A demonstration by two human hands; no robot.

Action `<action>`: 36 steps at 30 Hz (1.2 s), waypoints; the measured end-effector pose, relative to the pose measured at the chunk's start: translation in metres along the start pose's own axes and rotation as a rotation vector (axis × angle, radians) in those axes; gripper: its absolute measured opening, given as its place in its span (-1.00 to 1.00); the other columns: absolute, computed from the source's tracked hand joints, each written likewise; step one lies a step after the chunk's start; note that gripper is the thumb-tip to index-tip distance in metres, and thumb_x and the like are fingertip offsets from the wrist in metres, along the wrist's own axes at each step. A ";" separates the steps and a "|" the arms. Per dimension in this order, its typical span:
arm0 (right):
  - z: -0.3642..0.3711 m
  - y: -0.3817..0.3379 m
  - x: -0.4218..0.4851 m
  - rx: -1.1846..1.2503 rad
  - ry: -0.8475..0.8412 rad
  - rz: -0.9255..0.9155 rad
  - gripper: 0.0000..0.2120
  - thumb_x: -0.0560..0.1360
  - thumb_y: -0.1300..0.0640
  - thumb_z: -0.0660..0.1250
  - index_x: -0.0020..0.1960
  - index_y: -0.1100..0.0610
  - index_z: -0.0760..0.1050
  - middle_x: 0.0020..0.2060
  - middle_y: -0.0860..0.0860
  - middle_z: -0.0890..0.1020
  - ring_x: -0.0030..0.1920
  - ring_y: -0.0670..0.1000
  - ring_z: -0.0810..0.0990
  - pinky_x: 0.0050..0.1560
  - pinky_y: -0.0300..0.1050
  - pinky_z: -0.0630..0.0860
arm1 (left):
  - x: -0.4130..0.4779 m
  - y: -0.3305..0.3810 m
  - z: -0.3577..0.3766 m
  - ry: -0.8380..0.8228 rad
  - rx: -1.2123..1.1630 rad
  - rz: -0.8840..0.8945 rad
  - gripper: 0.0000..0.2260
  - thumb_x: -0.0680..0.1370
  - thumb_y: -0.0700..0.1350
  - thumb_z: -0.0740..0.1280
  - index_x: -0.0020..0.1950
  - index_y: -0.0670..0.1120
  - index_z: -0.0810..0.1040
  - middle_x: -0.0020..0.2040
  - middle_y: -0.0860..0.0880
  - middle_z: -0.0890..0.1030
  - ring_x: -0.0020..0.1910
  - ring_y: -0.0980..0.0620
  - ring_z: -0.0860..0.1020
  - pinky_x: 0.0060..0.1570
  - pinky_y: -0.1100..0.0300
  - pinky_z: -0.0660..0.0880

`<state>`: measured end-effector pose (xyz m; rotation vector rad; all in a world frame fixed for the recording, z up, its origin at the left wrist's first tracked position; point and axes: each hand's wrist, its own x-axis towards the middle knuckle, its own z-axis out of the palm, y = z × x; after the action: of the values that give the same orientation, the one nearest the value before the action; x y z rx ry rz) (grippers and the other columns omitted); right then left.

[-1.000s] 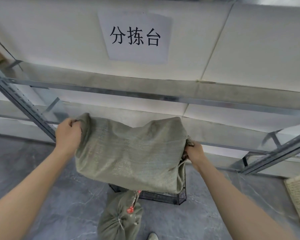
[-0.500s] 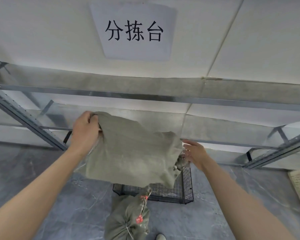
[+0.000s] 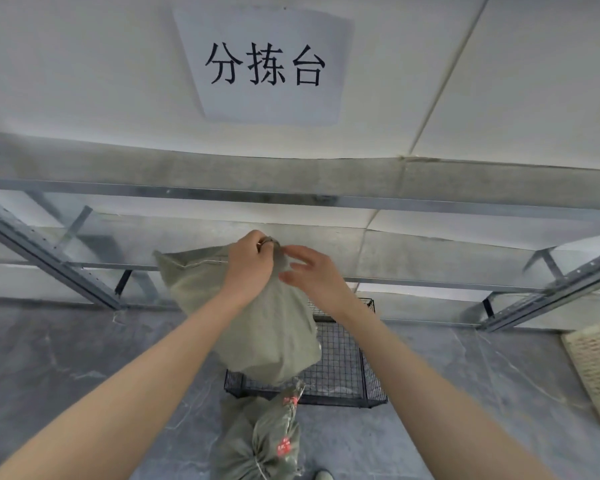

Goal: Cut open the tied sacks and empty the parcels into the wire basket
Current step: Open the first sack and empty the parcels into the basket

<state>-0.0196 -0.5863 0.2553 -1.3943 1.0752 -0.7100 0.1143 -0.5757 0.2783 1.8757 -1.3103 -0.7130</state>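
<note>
L hand [image 3: 248,268] grips sack [image 3: 264,327] by its top, over wire basket [image 3: 347,368] at 6 o'clock. R hand [image 3: 312,277] spread, fingers just beside same spot. Prob best: grab w/ both, shake straight down. No parcels visible. Grey floor [image 3: 84,358], tied sack [image 3: 267,441] at 6, rack [image 3: 291,199], woven basket [image 3: 596,368] at 4, sign [image 3: 267,67] at 12.

— What colour is the raised sack [image 3: 257,327]?
— Dull grey-green, like the tied sack [image 3: 264,441], which has red marks, maybe print.
— And the wire basket [image 3: 343,348]?
— Black, in little squares. The floor [image 3: 66,358] is grey with pale streaks, the sign [image 3: 267,67] white with black writing.
</note>
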 end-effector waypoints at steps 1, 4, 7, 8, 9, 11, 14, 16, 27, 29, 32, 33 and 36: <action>0.009 -0.003 0.004 0.001 -0.011 -0.025 -0.61 0.45 0.26 0.41 0.26 0.09 0.51 0.08 -0.15 0.58 0.07 -0.17 0.57 0.09 -0.30 0.52 | 0.001 0.000 -0.001 0.015 -0.009 -0.006 -0.85 0.60 -0.20 0.16 -0.11 -0.15 0.48 -0.22 0.00 0.51 -0.24 0.06 0.45 -0.35 0.27 0.29; 0.026 -0.001 0.012 -0.023 0.036 -0.053 -0.59 0.42 0.20 0.45 0.26 0.10 0.51 0.13 -0.07 0.61 0.15 -0.09 0.57 0.21 -0.07 0.52 | 0.005 -0.002 -0.006 0.032 -0.012 -0.022 -0.87 0.58 -0.20 0.20 -0.08 -0.15 0.53 -0.16 -0.01 0.54 -0.16 0.04 0.48 -0.29 0.28 0.29; 0.032 0.001 0.016 -0.013 0.102 -0.041 -0.63 0.45 0.22 0.42 0.23 0.11 0.47 0.11 -0.05 0.59 0.02 -0.27 0.57 0.06 -0.30 0.54 | 0.008 0.001 -0.008 0.032 0.003 -0.006 -0.87 0.56 -0.18 0.24 -0.12 -0.11 0.56 -0.21 0.03 0.55 -0.20 0.08 0.48 -0.33 0.46 0.31; 0.034 -0.002 0.017 -0.011 0.132 -0.043 -0.65 0.46 0.23 0.42 0.22 0.12 0.45 0.08 -0.05 0.58 -0.03 -0.29 0.57 -0.02 -0.38 0.52 | 0.009 0.002 -0.009 0.035 -0.003 -0.004 -0.87 0.56 -0.18 0.25 -0.13 -0.10 0.58 -0.22 0.04 0.56 -0.21 0.10 0.48 -0.33 0.49 0.31; 0.035 -0.004 0.018 -0.006 0.175 -0.046 -0.66 0.46 0.23 0.41 0.20 0.13 0.44 0.06 -0.04 0.58 -0.05 -0.27 0.58 -0.08 -0.41 0.50 | 0.010 0.003 -0.008 0.032 -0.015 -0.006 -0.87 0.55 -0.17 0.27 -0.13 -0.09 0.60 -0.23 0.05 0.56 -0.23 0.12 0.48 -0.33 0.49 0.32; 0.033 -0.005 0.020 -0.021 0.260 -0.053 -0.70 0.45 0.25 0.41 0.16 0.16 0.45 0.03 0.01 0.60 -0.05 -0.14 0.60 -0.11 -0.40 0.48 | 0.010 0.007 -0.006 0.006 -0.057 -0.015 -0.88 0.54 -0.17 0.29 -0.15 -0.06 0.60 -0.27 0.10 0.56 -0.26 0.20 0.49 -0.33 0.51 0.35; 0.027 -0.004 0.020 -0.033 0.325 -0.054 -0.73 0.47 0.28 0.37 0.14 0.14 0.47 -0.02 0.02 0.63 -0.05 -0.08 0.62 -0.06 -0.28 0.54 | 0.009 0.011 -0.007 -0.088 -0.128 0.010 -0.86 0.54 -0.15 0.31 -0.18 -0.03 0.62 -0.28 0.15 0.59 -0.24 0.26 0.52 -0.29 0.55 0.35; 0.021 -0.002 0.018 -0.058 0.358 -0.063 -0.76 0.47 0.30 0.33 0.12 0.13 0.53 -0.08 0.00 0.66 -0.06 -0.08 0.63 -0.05 -0.21 0.55 | 0.009 0.014 -0.006 -0.170 -0.160 0.013 -0.85 0.54 -0.12 0.30 -0.14 -0.04 0.66 -0.22 0.10 0.65 -0.17 0.21 0.57 -0.17 0.44 0.42; -0.003 -0.015 0.029 0.047 0.421 -0.021 -0.76 0.49 0.39 0.25 -0.11 0.15 0.63 -0.17 0.19 0.69 -0.10 0.20 0.67 -0.02 0.15 0.63 | 0.022 -0.007 -0.023 -0.200 -0.644 -0.286 -0.82 0.60 -0.17 0.20 0.01 -0.19 0.58 0.04 -0.13 0.63 0.02 -0.01 0.64 0.13 0.10 0.55; -0.008 -0.024 0.030 0.068 0.400 -0.029 -0.80 0.50 0.40 0.25 -0.05 0.23 0.62 -0.16 0.20 0.69 -0.12 0.17 0.67 -0.03 0.07 0.64 | 0.026 -0.022 -0.030 -0.182 -0.520 -0.255 -0.84 0.59 -0.19 0.21 -0.01 -0.13 0.60 0.03 -0.07 0.65 0.04 0.03 0.62 0.18 0.11 0.51; -0.016 -0.035 0.031 0.079 0.384 -0.056 -0.79 0.51 0.40 0.25 -0.09 0.18 0.61 -0.22 0.11 0.68 -0.20 0.03 0.67 -0.11 -0.07 0.63 | 0.034 -0.052 -0.040 -0.139 -0.205 -0.203 -0.75 0.58 -0.25 0.18 0.15 -0.08 0.58 0.20 0.00 0.58 0.22 0.03 0.50 0.29 0.15 0.38; -0.019 -0.036 0.031 0.081 0.390 -0.053 -0.78 0.51 0.40 0.25 -0.10 0.16 0.60 -0.25 0.07 0.68 -0.24 -0.02 0.66 -0.15 -0.13 0.63 | 0.036 -0.064 -0.043 -0.143 -0.096 -0.192 -0.67 0.56 -0.32 0.13 0.24 -0.10 0.54 0.28 -0.01 0.53 0.27 0.03 0.46 0.27 0.22 0.35; -0.023 -0.035 0.026 0.103 0.402 -0.017 -0.80 0.52 0.40 0.26 -0.10 0.17 0.59 -0.28 0.05 0.66 -0.28 -0.05 0.64 -0.21 -0.23 0.60 | 0.044 -0.105 -0.049 -0.250 0.117 -0.202 -0.51 0.50 -0.39 0.10 0.41 -0.09 0.36 0.43 -0.04 0.35 0.22 0.04 0.45 0.02 0.40 0.37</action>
<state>-0.0228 -0.6228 0.2884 -1.2001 1.3176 -1.0740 0.2232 -0.5825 0.2196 2.0867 -1.3513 -1.0227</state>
